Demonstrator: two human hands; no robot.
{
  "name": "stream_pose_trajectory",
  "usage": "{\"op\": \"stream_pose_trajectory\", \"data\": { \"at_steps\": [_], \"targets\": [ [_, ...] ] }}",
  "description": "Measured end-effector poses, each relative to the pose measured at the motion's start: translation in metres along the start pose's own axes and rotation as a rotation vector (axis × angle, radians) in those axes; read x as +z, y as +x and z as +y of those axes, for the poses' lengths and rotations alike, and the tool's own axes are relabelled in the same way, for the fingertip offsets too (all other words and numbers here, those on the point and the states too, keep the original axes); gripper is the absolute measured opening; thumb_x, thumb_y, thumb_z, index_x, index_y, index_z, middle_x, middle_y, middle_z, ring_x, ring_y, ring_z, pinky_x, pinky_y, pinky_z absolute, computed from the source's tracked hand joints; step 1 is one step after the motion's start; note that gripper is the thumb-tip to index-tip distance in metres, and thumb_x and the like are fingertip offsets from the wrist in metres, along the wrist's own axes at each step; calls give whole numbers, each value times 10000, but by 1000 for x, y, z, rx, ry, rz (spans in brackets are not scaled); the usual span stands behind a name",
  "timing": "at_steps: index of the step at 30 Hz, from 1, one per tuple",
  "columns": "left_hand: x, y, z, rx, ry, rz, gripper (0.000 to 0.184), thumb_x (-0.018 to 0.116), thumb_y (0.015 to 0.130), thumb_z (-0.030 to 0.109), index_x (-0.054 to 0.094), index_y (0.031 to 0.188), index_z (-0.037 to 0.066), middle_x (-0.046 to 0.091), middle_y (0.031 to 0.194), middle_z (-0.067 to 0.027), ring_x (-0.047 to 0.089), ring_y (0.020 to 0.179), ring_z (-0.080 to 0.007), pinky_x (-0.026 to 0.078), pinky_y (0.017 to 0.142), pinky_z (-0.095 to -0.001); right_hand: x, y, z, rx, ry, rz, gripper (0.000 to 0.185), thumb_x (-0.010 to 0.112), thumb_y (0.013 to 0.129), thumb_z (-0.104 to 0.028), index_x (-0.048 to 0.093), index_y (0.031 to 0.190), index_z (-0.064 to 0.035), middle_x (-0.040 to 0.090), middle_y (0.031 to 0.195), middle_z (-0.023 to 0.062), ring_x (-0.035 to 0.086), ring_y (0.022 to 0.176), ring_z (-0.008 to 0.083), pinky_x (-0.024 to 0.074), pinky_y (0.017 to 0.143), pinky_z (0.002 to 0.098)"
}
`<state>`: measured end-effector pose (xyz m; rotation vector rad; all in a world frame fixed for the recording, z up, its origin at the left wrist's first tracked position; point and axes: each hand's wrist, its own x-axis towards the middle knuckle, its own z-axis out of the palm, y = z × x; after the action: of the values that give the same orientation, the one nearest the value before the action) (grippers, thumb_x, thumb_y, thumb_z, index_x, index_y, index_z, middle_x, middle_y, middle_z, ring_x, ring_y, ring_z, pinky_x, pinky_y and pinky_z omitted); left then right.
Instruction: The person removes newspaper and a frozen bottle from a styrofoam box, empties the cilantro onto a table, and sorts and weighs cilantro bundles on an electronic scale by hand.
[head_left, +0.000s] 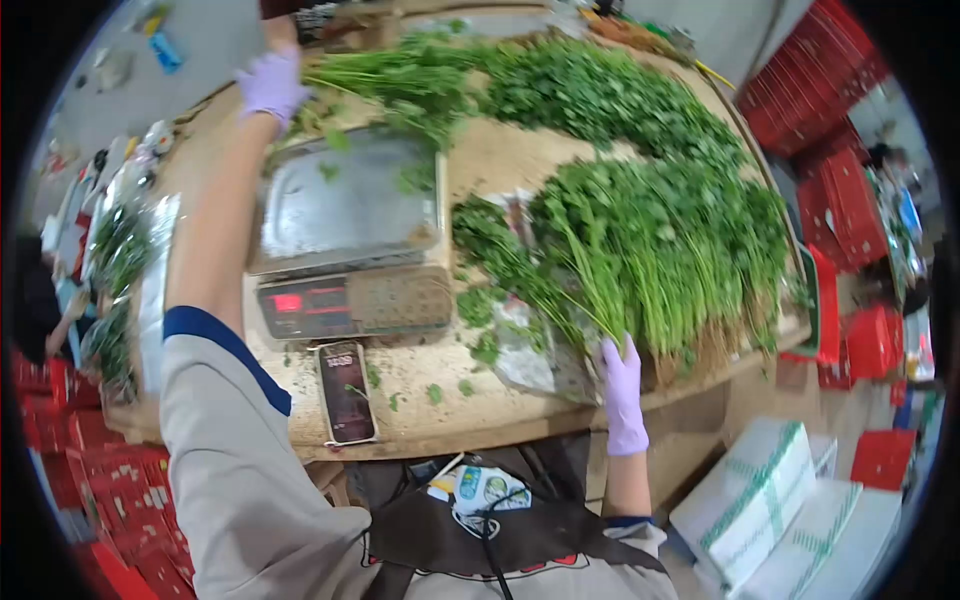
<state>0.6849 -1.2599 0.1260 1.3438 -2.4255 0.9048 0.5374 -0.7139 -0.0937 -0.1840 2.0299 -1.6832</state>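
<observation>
Fingers of the right hand [625, 405] pinch stems [592, 288] by the table edge [450, 432], the left hand [272, 88] too hazy to tell, and a rough tug could drag neighbouring herbs [680, 225] overboard!

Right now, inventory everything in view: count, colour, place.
Leafy herbs: several heaps, green, table's right and back.
Scale: one, silver pan, left of centre.
Phone: one, dark screen, before scale.
Plastic: uncountable, clear, beside front herbs.
Bagged greens: several, green, far left.
Table: one, tan, centre.
Crates: many, red, both sides.
Boxes: several, white, lower right.
Other people: at least two, dark-clad, left and top.
Apron: one, dark brown, bottom.
Sleeves: two, grey, bottom.
Left fingers: one set, lilac-gloved, top left.
Right fingers: one set, lilac-gloved, by front herbs.
</observation>
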Motion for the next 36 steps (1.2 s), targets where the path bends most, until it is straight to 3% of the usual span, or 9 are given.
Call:
{"op": "stream_pose_trajectory", "data": {
  "at_steps": [1, 7, 13, 15, 18, 21, 25, 29, 36],
  "targets": [
    [7, 8, 3, -48, -101, 70, 612, 699, 712, 400, 501, 1218, 120, 606, 1047, -176, 551, 1030, -370, 413, 889, -483, -2, -4, -18, 23, -60, -79, 499, 592, 873, -224, 448, 1251, 67, 575, 1169, 148, 523, 1084, 224, 379, 950, 304],
    [-32, -86, 99, 385, -1190, 81, 400, 600, 818, 250, 575, 1138, 13, 597, 1124, -150, 557, 1065, -271, 424, 918, -336, -2, -13, -16, -354, -876, -22, 421, 706, 758, -284, 539, 1042, -22, 615, 975, 190, 602, 884, 357, 488, 734, 379],
    [-117, -307, 183, 326, -1788, -1242, 224, 622, 847, 180, 646, 1037, 64, 631, 993, -39, 602, 898, -137, 488, 818, -273, 13, -10, -7, -343, -1153, -53, 380, 686, 752, -307, 543, 969, -30, 608, 790, 178, 600, 735, 399, 487, 649, 463],
    [-109, -366, 219, -60, -1923, -1560, 237, 625, 856, 228, 643, 1039, 78, 621, 994, -43, 593, 839, -114, 485, 716, -253, 17, -7, -13, -277, -1073, -168, 415, 626, 782, -405, 547, 920, -21, 624, 764, 198, 616, 680, 390, 487, 621, 474],
    [-97, -385, 278, -520, -2170, -1067, 281, 650, 838, 227, 621, 1045, 40, 610, 947, -55, 575, 850, -129, 477, 728, -295, 32, -29, -40, -365, -911, -225, 375, 571, 844, -365, 555, 965, -11, 625, 784, 219, 605, 754, 399, 473, 672, 479],
    [-117, -337, 282, -648, -2337, -1284, 257, 630, 855, 233, 608, 1006, 26, 610, 772, -14, 550, 606, -99, 398, 502, -232, 30, -42, -62, -441, -929, -167, 342, 576, 852, -340, 559, 973, -21, 620, 784, 195, 603, 740, 365, 472, 639, 437],
    [-96, -327, 301, -524, -2089, -1457, 218, 622, 856, 208, 600, 952, 14, 584, 677, -4, 552, 556, -116, 429, 485, -239, 8, -30, -47, -465, -826, 47, 389, 610, 826, -382, 530, 979, -33, 584, 716, 146, 614, 707, 292, 480, 602, 381],
    [-94, -331, 312, -577, -2267, -1575, 177, 689, 759, 117, 655, 868, -18, 645, 753, -46, 600, 611, -141, 474, 541, -261, -9, -4, -7, -438, -1444, 446, 290, 616, 811, -365, 515, 827, -94, 556, 658, 88, 607, 616, 230, 457, 544, 369],
    [-102, -321, 322, -609, -2494, -1680, 262, 648, 844, 275, 618, 949, 37, 652, 821, -67, 628, 691, -152, 536, 650, -288, 13, -28, -39, -550, -696, 143, 237, 581, 855, -286, 543, 785, -62, 597, 652, 128, 581, 551, 322, 456, 521, 412]
  ]
}}
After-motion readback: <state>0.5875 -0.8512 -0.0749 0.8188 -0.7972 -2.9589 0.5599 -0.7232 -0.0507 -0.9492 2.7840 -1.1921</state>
